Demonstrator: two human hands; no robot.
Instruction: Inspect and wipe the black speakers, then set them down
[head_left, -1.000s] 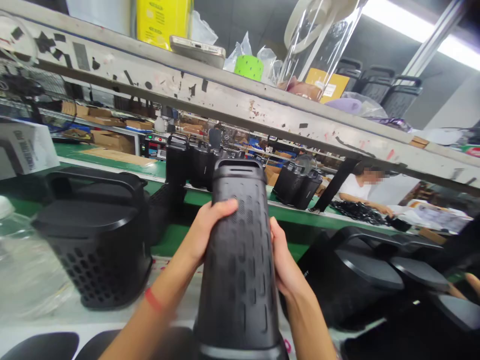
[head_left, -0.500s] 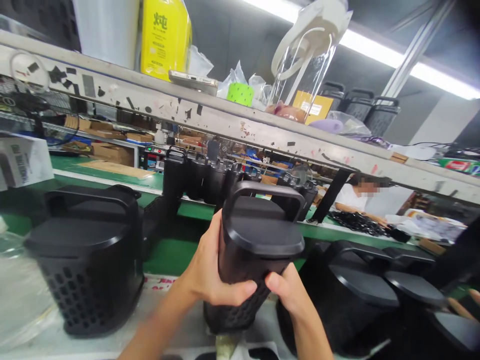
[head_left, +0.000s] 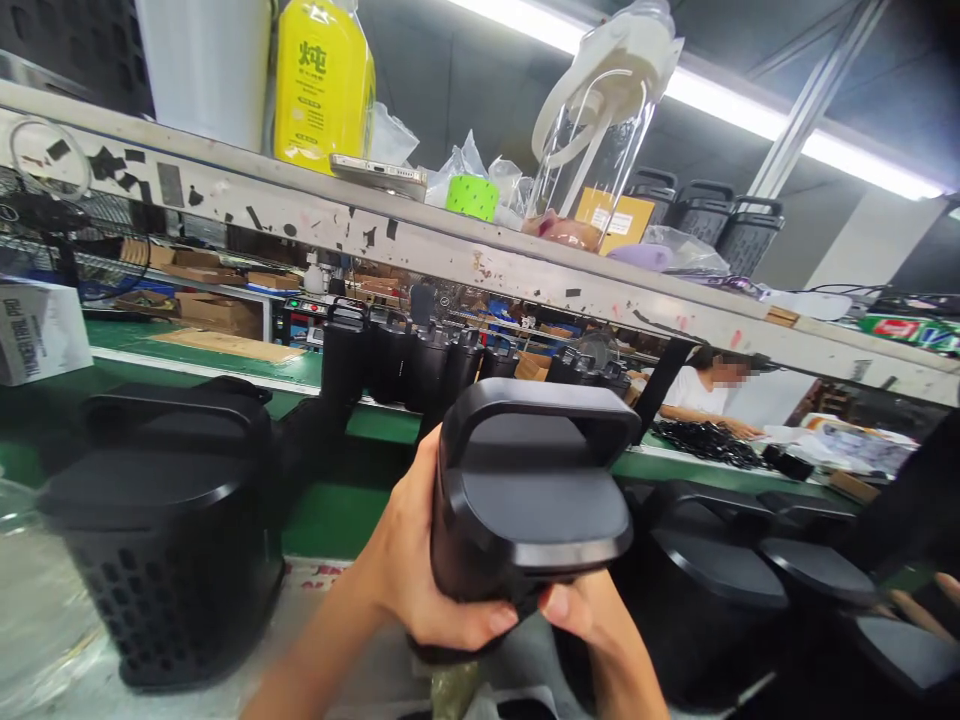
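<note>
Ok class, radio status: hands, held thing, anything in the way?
Left hand, right hand: both gripping. Black case: held, handle uppermost. Similar cases either side; none visibly blocking.

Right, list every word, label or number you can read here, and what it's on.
"炖": yellow bottle; its smaller lines are too small.
White box: sideways lettering, perhaps ending "PRO", mostly blurred.
Red print on the worktop: unreadable.
Yellow carton label: too small.
Green packet: lettering too blurred.

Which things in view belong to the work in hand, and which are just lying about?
In the work:
black handled unit, held by the left hand and right hand
likely, the similar unit at left

Apparently lying about, on the shelf:
yellow bottle
phone
green roll
</note>
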